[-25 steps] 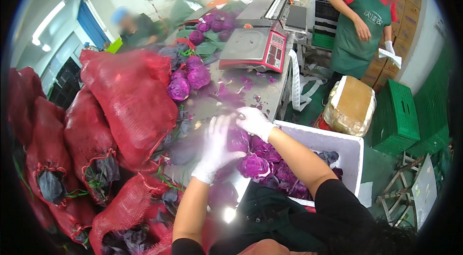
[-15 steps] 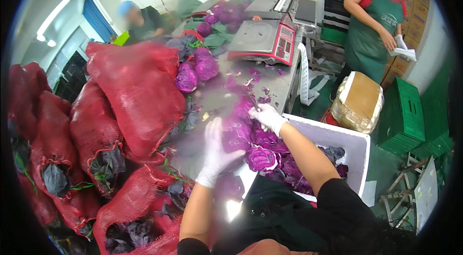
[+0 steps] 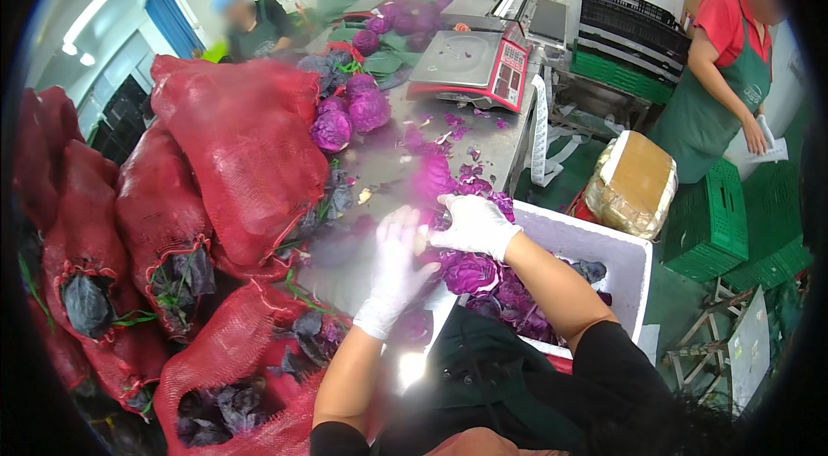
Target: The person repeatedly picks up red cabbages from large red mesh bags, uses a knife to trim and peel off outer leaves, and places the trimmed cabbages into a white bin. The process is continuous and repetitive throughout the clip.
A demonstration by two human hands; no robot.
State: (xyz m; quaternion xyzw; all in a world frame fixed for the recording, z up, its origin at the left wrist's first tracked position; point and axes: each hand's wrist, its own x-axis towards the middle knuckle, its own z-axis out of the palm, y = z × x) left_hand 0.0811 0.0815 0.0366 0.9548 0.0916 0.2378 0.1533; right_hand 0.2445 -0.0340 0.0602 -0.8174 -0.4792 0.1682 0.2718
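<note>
My left hand (image 3: 395,266), white-gloved, is over the front of the metal table with its thumb spread from its bent fingers; I see nothing gripped in it. Close beside its fingertips, my right hand (image 3: 476,227), also gloved, is curled closed, and what it holds is hidden. Around both hands the picture is hazy. A blurred purple cabbage (image 3: 434,177) lies just beyond my right hand. Below that hand, cut purple cabbage (image 3: 468,273) and loose leaves heap over the rim of a white foam box (image 3: 636,270).
Red mesh sacks (image 3: 246,163) crowd the left side. Whole purple cabbages (image 3: 368,109) and a red-edged scale (image 3: 473,68) sit farther back on the table (image 3: 401,171). Green crates (image 3: 705,219), a taped bundle (image 3: 634,180) and a co-worker in a green apron (image 3: 703,124) are at right.
My right hand has drawn left, nearer my left hand, and a dark thin thing by its fingers no longer shows. My left fingers have bent inward. The co-worker at right has moved rightward in view.
</note>
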